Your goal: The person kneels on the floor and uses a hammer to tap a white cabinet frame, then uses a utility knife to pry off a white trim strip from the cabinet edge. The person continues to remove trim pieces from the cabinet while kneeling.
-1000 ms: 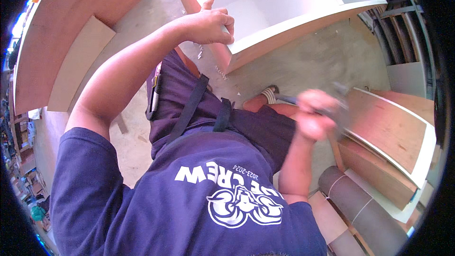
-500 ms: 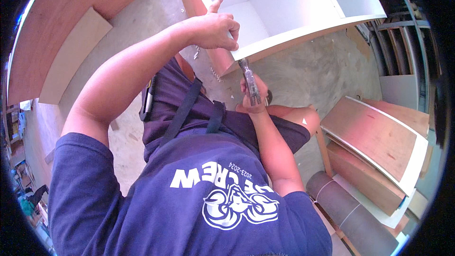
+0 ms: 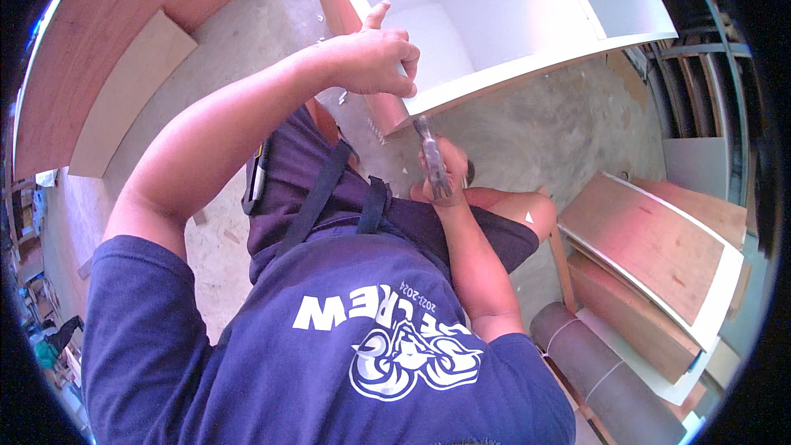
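The left hand is clamped over the front edge of the white cabinet, fingers curled tight down over the lip and the thumb sticking up toward 12 o'clock, and it looks as if something small is pinched there, though I cannot tell what. The right hand sits just below at 5 o'clock from it, fist wrapped firmly round the handle of a hammer, whose head points up toward that same edge, close under the left fingertips. That closeness is the worry as I see it: a swing that lands a little off would catch the left fingers rather than the edge, since they sit right where the head is aimed. A glancing blow could also dent or chip the white facing, and the cabinet, resting tilted on the concrete floor, might shift under a hard strike if the left grip loosens. Stacked plywood panels lie well apart at 3 o'clock, out of the way.
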The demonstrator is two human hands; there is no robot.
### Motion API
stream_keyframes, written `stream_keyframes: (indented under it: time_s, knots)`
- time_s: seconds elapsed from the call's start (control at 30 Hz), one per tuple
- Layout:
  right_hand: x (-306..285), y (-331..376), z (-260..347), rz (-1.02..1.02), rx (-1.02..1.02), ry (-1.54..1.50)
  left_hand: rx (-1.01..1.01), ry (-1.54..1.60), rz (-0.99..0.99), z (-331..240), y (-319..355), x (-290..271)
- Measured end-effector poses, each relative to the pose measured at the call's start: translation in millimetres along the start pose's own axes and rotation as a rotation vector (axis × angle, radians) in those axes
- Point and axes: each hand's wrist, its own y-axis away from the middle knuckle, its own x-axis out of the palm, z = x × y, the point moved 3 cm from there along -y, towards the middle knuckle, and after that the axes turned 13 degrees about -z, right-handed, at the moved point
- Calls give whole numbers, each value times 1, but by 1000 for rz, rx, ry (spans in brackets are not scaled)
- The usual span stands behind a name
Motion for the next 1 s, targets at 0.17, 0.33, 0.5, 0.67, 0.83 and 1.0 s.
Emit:
stream_keyframes:
  time_s: [0.17, 0.33, 0.5, 0.67, 0.83, 1.0]
  knots:
    - [0, -3, 5, -47, 5, -116, 14, -19, 8, -1, -1, 1]
    - [-14, -9, 53, -226, 118, -48, -27, -11, 0, -1, 2, 0]
    - [-36, -39, 124, -153, 113, 271, 25, -24, -4, 2, 4, 1]
    - [-37, -68, 158, 14, 160, 481, 55, 84, -24, 5, 9, -2]
    - [-31, -82, 177, 29, 57, 668, 11, 104, -73, 8, 13, -2]
    - [-8, -88, 162, 158, -23, 828, -28, 115, -115, 10, 16, 2]
